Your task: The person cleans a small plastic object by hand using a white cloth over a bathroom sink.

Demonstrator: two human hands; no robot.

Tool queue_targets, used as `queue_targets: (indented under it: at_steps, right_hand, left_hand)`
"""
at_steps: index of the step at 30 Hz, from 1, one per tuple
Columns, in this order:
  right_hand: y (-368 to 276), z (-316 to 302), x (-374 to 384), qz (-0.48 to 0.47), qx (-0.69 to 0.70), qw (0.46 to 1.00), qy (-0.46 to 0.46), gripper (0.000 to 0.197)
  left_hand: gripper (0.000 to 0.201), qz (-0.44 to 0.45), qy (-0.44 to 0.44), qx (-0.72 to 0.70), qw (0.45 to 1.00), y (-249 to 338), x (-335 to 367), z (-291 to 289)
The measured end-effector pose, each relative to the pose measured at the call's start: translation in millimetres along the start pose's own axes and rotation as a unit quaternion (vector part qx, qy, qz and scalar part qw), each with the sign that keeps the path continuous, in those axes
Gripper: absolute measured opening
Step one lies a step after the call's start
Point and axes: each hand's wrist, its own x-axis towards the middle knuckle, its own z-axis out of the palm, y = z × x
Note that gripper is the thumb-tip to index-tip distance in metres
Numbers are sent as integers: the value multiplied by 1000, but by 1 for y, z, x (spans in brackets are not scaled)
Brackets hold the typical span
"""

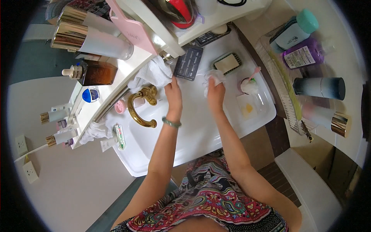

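My left hand (173, 96), with a green bangle at the wrist, is closed at the lower left corner of a dark grey slotted tray (188, 63); its fingertips are partly hidden. Just left of that hand a white towel (152, 73) hangs from a rail. In my right hand (216, 94) is a crumpled white cloth (212, 78), pinched above the white sink (193, 131). Beyond it, a bar of soap (227, 63) lies in a dark ridged soap dish on the sink's far right side.
A gold faucet (141, 110) curves over the basin at left. A toothpaste box (120, 137) lies on the left rim. To the right are a cup (248, 86) and a rack (284, 77) beside bottles. Glass bottles (98, 73) crowd the left shelf.
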Motion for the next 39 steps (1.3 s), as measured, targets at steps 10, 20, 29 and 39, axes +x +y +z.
queue_targets:
  at_steps: [10,20,29,39]
  right_hand:
    - [-21,0,-14,-161,-41,978,-125,17]
    - [-4,46,68,-205,-167,964,-25,27]
    - [-8,39,67,-186,-142,970,-68,26]
    - [-3,38,69,-204,-133,968,-58,23]
  left_hand:
    - [25,-73,71,-256,961,14,-58,-21]
    - [11,39,-20,-101,994,69,-21,40]
    - [23,495,135,365,777,50,64,67]
    - [17,440,141,359,811,42,90,79]
